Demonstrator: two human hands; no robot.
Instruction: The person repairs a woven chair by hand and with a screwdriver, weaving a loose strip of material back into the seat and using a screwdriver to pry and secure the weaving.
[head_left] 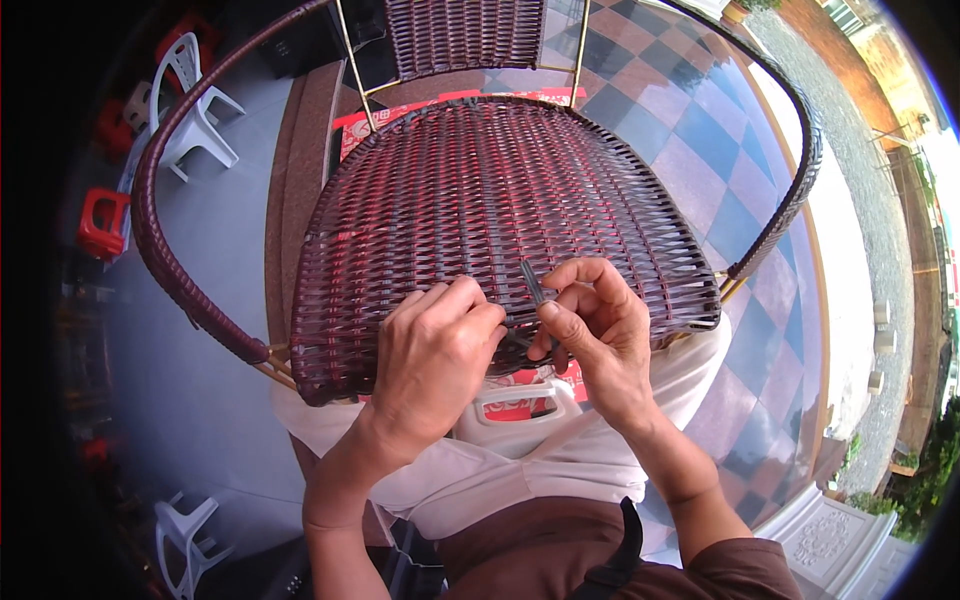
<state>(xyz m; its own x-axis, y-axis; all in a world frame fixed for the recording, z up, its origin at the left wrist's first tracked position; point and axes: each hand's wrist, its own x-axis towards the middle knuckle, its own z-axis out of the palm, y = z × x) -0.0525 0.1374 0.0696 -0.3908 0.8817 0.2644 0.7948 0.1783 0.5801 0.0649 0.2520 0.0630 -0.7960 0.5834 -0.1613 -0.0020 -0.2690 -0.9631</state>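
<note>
R hand pinches a thin metal tool at the front edge of the woven seat; L hand is curled shut on the weave beside it (strand probably stiff, springy; best gripped near the rim); chair arm hoop curves round, white plastic jug below.

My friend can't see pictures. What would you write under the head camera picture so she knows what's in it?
Two bare hands work at the near edge of a dark red woven chair seat: the right hand pinches a thin grey strip, and the left hand presses on the weave beside it. A white plastic jug sits below the hands, and white plastic chairs stand on the floor to the left.
</note>
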